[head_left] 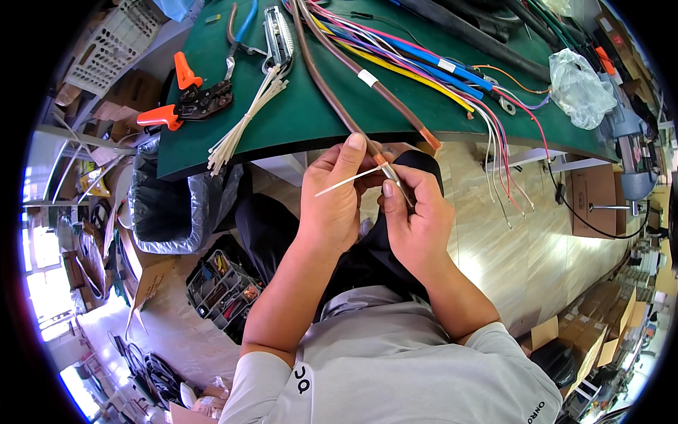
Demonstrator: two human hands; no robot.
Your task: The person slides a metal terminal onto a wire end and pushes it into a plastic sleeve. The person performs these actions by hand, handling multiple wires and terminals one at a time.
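My left hand [329,194] is closed around a brown cable [321,81] near its end, thumb lying along it. A silver metal cable lug [390,172] sits at the cable's end, pinched between the thumb and fingers of my right hand [421,220]. Where cable and lug meet, a white cable tie [345,182] goes around, its tail pointing left. Both hands are just off the table's near edge, above my lap. Beside them, a second brown cable [399,104] with a white label ends in bare copper strands [430,138] over that edge.
On the green table [494,116] lie orange-handled crimping pliers [201,102], bundled white cable ties [247,126], a grey metal tool [278,37], coloured cables [402,65] and a clear plastic bag [581,88]. Below left stand a lined bin [161,212] and a tool crate [224,290].
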